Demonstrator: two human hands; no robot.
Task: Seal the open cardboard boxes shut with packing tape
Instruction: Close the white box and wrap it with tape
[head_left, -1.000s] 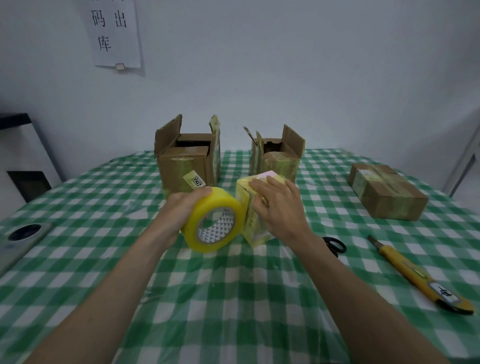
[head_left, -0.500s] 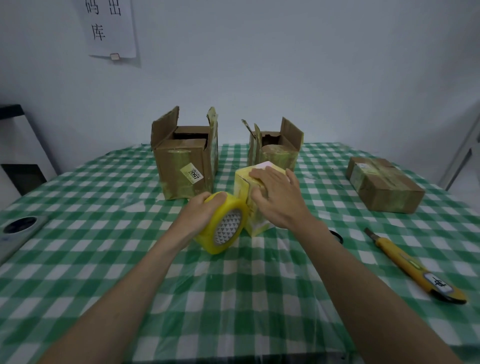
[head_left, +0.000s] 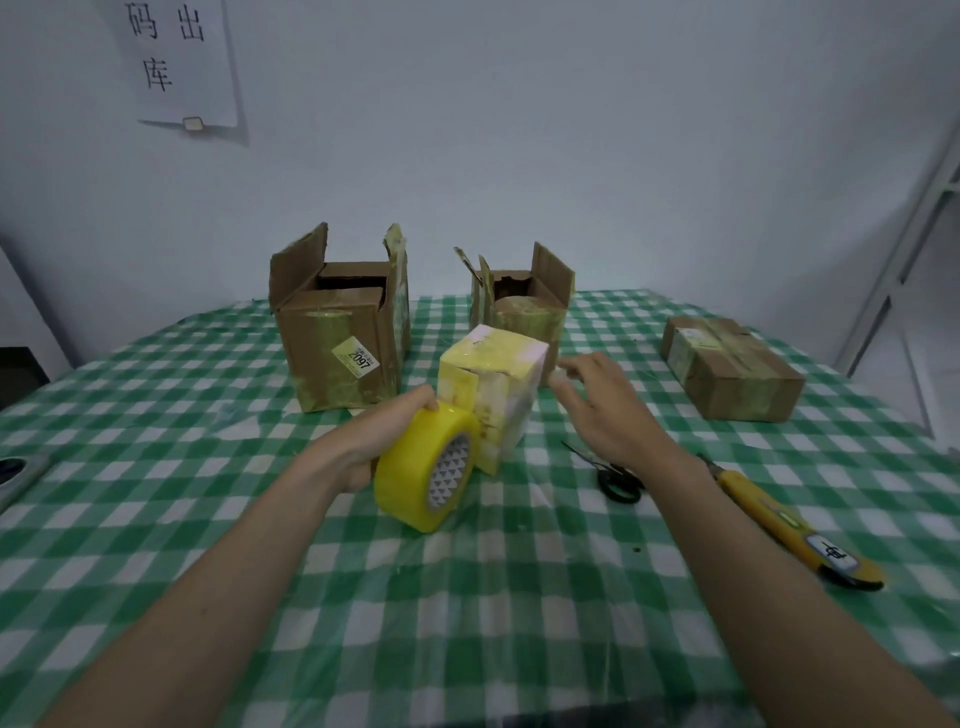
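The left hand (head_left: 382, 441) grips the tape roll (head_left: 426, 470) against the small box (head_left: 491, 395) mid-table; the right hand (head_left: 605, 410) hovers beside, fingers spread (should press tape flat before cutting).

A green-and-white checked plastic tablecloth (head_left: 156, 519) covers the table. A yellow-handled utility knife (head_left: 789, 525) lies on it at the right. Black-handled scissors (head_left: 618, 480) lie just left of the knife, partly hidden. A white paper sheet with black characters (head_left: 179, 62) hangs on the pale wall (head_left: 571, 130). A grey device with a dark round part (head_left: 15, 470) sits at the left edge
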